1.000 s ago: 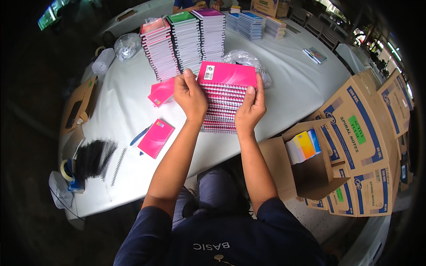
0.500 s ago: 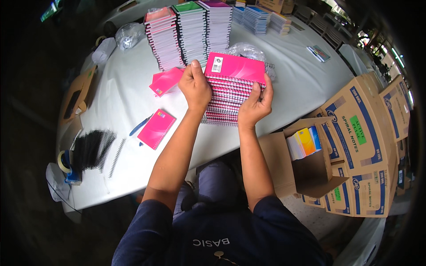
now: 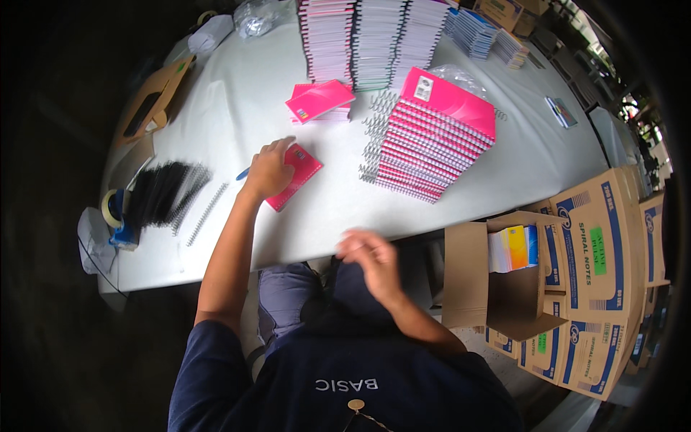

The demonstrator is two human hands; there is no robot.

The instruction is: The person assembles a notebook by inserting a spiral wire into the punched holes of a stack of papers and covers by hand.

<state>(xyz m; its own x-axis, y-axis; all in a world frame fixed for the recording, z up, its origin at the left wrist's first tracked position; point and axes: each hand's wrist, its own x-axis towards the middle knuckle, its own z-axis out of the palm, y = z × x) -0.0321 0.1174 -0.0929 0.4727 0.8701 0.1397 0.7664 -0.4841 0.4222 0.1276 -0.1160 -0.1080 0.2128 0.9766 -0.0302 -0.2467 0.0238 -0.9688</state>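
My left hand (image 3: 270, 169) rests on a single pink notebook (image 3: 296, 175) lying flat on the white table (image 3: 216, 101), fingers spread over its left part. A blue pen (image 3: 242, 173) pokes out beside that hand. My right hand (image 3: 368, 261) hangs blurred below the table's front edge over my lap, fingers loose, holding nothing. A slanted stack of pink spiral notebooks (image 3: 432, 137) stands free on the table to the right. Two more pink notebooks (image 3: 320, 101) lie behind my left hand.
Three tall notebook stacks (image 3: 374, 36) stand at the back. Black spiral coils (image 3: 162, 193) and a tape dispenser (image 3: 115, 212) sit at the left edge. An open cardboard box (image 3: 504, 273) with notebooks and more printed boxes (image 3: 604, 245) stand at the right.
Both hands have let go of the slanted pink stack. My left hand moved left onto the single pink notebook. My right hand dropped down off the table toward my lap.
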